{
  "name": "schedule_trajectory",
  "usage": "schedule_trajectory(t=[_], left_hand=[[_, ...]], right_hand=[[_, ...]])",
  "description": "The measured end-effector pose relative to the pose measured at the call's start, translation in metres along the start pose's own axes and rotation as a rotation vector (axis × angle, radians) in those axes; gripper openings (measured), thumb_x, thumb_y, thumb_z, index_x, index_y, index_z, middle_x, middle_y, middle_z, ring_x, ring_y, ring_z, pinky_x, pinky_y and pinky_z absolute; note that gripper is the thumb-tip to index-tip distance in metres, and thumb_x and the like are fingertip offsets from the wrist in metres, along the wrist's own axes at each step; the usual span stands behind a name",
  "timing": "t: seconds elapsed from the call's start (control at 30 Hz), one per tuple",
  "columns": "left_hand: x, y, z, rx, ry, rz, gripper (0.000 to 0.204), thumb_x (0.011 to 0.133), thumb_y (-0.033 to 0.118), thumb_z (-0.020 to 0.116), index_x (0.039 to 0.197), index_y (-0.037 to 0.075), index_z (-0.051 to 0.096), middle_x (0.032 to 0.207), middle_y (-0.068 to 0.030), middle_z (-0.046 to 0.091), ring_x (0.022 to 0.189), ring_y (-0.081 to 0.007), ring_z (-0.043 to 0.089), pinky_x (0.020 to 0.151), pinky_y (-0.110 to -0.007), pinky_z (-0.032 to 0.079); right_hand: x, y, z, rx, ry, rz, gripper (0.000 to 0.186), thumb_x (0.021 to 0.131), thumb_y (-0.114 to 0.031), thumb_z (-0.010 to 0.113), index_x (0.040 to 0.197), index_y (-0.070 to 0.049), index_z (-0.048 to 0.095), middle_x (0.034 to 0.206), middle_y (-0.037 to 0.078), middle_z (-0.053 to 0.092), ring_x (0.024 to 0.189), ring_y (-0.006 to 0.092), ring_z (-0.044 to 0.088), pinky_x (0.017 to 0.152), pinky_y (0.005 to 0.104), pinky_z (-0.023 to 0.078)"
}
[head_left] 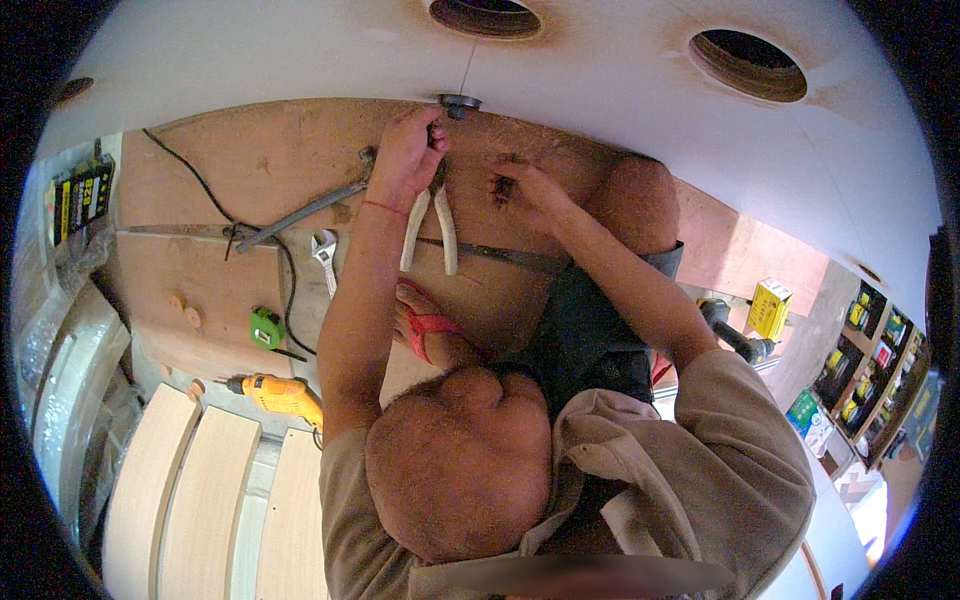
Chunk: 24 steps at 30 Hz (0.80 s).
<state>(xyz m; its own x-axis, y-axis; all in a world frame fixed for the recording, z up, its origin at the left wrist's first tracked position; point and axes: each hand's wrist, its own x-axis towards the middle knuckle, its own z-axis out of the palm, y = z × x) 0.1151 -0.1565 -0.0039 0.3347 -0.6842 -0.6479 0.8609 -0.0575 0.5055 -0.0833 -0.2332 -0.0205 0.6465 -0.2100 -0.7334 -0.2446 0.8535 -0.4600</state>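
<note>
My left hand (pixel 410 150) is raised with fingers curled just below and left of a round dark metal fitting (pixel 460 103) at the white panel’s edge; what it holds, if anything, is hidden. My right hand (pixel 520 185) is farther right, fingers curled around a dark patch that I cannot make out. Pliers with pale handles (pixel 446 228) lie on the brown board just below my left hand. A metal bar (pixel 300 215) and an adjustable wrench (pixel 323 252) lie to the left of my left forearm.
A white panel (pixel 620 60) with round holes spans the top. A black cord (pixel 190 175), green tape measure (pixel 265 326), orange drill (pixel 277 395) and pale planks (pixel 200 500) are at left. A yellow box (pixel 770 305), black drill (pixel 735 335) and compartmented rack (pixel 870 365) sit at right.
</note>
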Motion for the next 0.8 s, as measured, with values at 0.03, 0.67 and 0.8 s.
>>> schedule_trajectory(t=[0.03,0.67,0.8], left_hand=[[0.001,-0.001,-0.001,-0.040,0.018,-0.005,0.003,0.091,0.006,0.060,0.092,0.005,0.058,0.076,-0.0024,0.052,0.064,-0.0132,0.047,0.053,-0.029,0.039],[-0.014,-0.057,0.017,0.243,-0.040,0.284,0.004,0.094,0.009,0.058,0.094,0.005,0.059,0.078,-0.0013,0.053,0.068,-0.0120,0.051,0.058,-0.029,0.044],[-0.008,-0.049,0.022,-0.107,0.091,-0.059,0.006,0.095,0.010,0.057,0.093,0.005,0.059,0.077,-0.0012,0.052,0.067,-0.0125,0.050,0.057,-0.028,0.044]], right_hand=[[0.001,0.001,-0.001,0.014,0.014,0.004,0.005,0.097,-0.012,0.059,0.100,-0.008,0.059,0.084,0.005,0.060,0.074,0.0177,0.060,0.064,0.0335,0.054],[0.003,0.000,-0.001,-0.104,0.096,0.018,0.010,0.099,-0.017,0.057,0.104,-0.009,0.061,0.083,0.003,0.061,0.071,0.0164,0.059,0.062,0.0330,0.051],[0.007,0.002,-0.004,-0.035,0.118,0.023,0.012,0.099,-0.016,0.056,0.107,-0.009,0.061,0.083,0.002,0.060,0.073,0.0161,0.059,0.061,0.0326,0.051]])
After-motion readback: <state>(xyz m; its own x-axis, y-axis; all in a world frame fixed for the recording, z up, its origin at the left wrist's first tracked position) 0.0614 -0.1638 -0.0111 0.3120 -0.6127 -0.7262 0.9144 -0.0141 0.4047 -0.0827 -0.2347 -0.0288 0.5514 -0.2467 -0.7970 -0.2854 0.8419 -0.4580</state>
